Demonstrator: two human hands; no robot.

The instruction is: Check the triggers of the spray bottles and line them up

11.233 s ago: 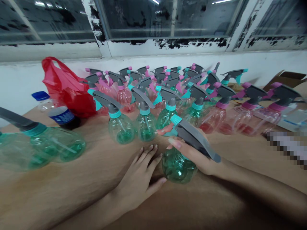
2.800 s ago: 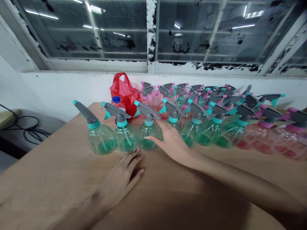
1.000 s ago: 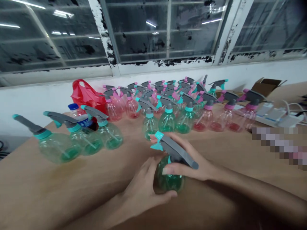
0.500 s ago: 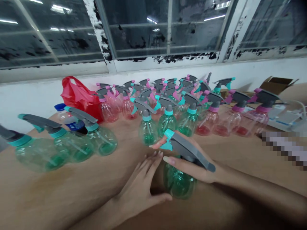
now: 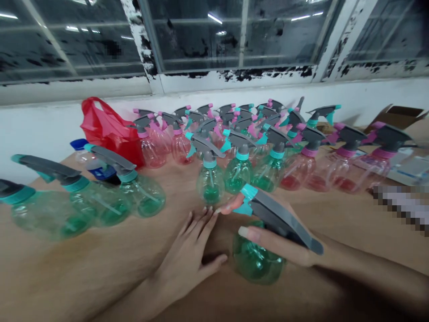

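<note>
A green spray bottle [image 5: 256, 261] with a grey and teal trigger head stands on the brown table [image 5: 83, 268] in front of me. My right hand [image 5: 281, 241] is closed around its neck and trigger head. My left hand [image 5: 187, 259] lies flat on the table just left of the bottle, fingers stretched out, holding nothing. Three more green bottles [image 5: 142, 197] stand in a row at the left. Several green and pink spray bottles [image 5: 241, 147] crowd the back of the table below the window.
A red plastic bag [image 5: 107, 129] and a blue-capped drink bottle [image 5: 90, 163] sit at the back left. A cardboard box [image 5: 397, 114] and a white power strip [image 5: 410, 170] lie at the right. A white wall runs behind the table.
Since a second ago my left hand has come off the bottle's body and lies flat beside it. My right hand keeps its grip on the trigger head, with the bottle shifted slightly right.
</note>
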